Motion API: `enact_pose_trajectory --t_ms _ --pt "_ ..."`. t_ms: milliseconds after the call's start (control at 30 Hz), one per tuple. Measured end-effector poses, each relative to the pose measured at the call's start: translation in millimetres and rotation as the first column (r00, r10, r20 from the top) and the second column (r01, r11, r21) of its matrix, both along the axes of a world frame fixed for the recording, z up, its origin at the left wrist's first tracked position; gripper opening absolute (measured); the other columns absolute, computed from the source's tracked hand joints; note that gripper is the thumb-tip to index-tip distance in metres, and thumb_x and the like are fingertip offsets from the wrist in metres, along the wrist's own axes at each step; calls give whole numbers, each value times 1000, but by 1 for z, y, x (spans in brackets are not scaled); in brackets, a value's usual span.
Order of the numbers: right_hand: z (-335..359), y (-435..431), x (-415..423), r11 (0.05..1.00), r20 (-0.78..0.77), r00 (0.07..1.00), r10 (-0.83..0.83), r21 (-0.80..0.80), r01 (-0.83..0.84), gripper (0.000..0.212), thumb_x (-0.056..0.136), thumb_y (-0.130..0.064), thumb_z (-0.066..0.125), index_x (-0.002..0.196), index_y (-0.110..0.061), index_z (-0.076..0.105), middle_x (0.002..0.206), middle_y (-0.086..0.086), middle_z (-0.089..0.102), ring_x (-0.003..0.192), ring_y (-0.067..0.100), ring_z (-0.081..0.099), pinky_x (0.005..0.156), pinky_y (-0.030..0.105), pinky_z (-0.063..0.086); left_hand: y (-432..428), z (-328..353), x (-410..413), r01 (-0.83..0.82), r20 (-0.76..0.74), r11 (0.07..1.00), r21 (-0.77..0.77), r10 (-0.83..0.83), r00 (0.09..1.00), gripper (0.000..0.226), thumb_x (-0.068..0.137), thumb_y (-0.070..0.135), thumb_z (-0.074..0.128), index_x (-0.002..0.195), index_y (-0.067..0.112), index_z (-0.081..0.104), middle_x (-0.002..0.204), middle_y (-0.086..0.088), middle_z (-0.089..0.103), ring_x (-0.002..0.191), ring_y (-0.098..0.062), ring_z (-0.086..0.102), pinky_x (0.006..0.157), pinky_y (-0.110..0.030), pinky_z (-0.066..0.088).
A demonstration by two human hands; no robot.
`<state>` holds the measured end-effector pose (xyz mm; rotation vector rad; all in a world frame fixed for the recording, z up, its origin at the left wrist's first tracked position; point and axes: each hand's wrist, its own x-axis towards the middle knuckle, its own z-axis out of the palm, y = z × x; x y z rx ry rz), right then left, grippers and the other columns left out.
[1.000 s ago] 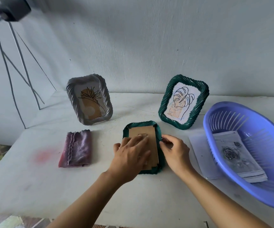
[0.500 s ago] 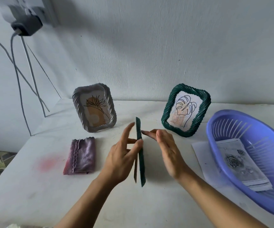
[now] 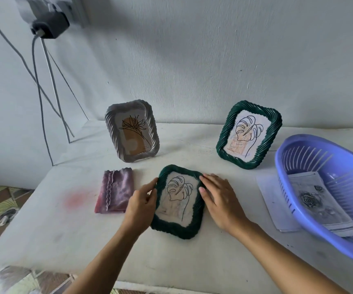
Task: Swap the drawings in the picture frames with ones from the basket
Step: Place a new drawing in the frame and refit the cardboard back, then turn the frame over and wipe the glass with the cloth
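Green frame (image 3: pixel 178 201): lay face up near the middle of the surface (image 3: pixel 65 240), a leaf line drawing (image 3: pixel 178 193) showing behind its front; slightly blurred.
Left hand (image 3: pixel 141 203): gripped the frame's left edge, thumb on the front rim and fingers curled partly behind it.
Right hand (image 3: pixel 220 201): rested on the frame's right edge, fingers spread and laid flat over the rim, closed on nothing that could be seen.
Second green frame (image 3: pixel 248 134): stood upright toward the back edge of the surface on the right, tilted back, holding another leaf drawing over orange colouring.
Grey frame (image 3: pixel 132 130): stood upright toward the back edge on the left, holding a flower line drawing on a brown patch.
Cloth (image 3: pixel 115 190): folded, purple-pink, lay flat just left of the left hand, in front of the grey frame.
Basket (image 3: pixel 311 158): blue plastic with slotted walls, sat at the right edge of the surface.
Rose drawing (image 3: pixel 315 201): grey, on top of a small stack of sheets inside the basket.
Loose sheet (image 3: pixel 269 194): white, lay flat on the surface, partly under the basket's left rim.
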<state>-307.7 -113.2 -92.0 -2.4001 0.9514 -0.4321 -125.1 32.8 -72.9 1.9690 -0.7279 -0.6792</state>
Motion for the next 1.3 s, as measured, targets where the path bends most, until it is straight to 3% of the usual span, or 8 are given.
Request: enact_pose_trajectory --t_ms 100,200,333,500,633,767,900,1300 --pt "-1 -8 -3 998 -58 998 -37 -43 34 52 102 -43 30 148 -21 42 155 -5 38 148 14 24 122 42 8 -7 -3 -17 25 196 1000 7 -26 980 39 101 20 51 139 24 57 108 9 68 100 -21 66 85 -48 55" --pt "-2 -20 -7 999 -83 995 -48 -28 45 48 105 -39 33 148 -22 41 155 -6 38 148 14 26 121 42 5 -8 -4 -29 18 427 991 133 -74 901 37 99 30 54 136 30 59 121 10 64 115 -16 52 91 -39 33" --pt "-6 -22 -9 990 -42 997 -62 -129 56 47 99 -39 36 139 -21 54 143 -4 55 134 20 49 114 55 29 -4 -11 -30 53 591 984 168 -143 794 31 95 35 61 125 33 67 123 11 59 115 -19 52 83 -38 26" --pt "-10 -18 -6 983 39 993 -114 -138 119 45 95 -38 41 132 -22 61 134 -5 62 126 20 55 110 55 36 4 -7 -9 101 615 988 117 -152 773 25 90 41 69 113 33 74 113 11 62 103 -15 60 85 -40 41" --pt "-5 -19 -3 989 77 989 -125 -66 130 36 94 -17 62 129 -19 62 134 -5 61 127 20 52 113 54 31 21 -3 31 -108 618 993 -44 112 779 20 88 35 67 103 25 77 103 -1 67 94 -28 62 84 -39 50" --pt "-2 -23 -2 989 76 990 -119 -75 124 32 90 -15 67 122 -19 65 125 -3 62 118 21 55 108 49 38 41 -4 78 -334 553 921 202 175 815 40 85 43 68 124 38 61 117 -9 64 114 -37 53 97 -45 41" --pt "0 -26 -2 989 95 991 -97 -106 107 32 85 -13 71 117 -16 68 114 0 64 108 22 58 100 42 46 46 9 90 -261 437 894 364 84 896 57 82 49 71 135 43 52 123 -19 55 119 -42 50 101 -46 40" --pt "4 -25 -2 990 160 979 -126 -46 135 29 82 -15 76 110 -19 70 109 -3 66 105 18 60 96 42 49 44 34 80 -177 245 974 144 138 960 45 65 10 84 95 39 69 88 12 63 89 -24 64 74 -33 50"
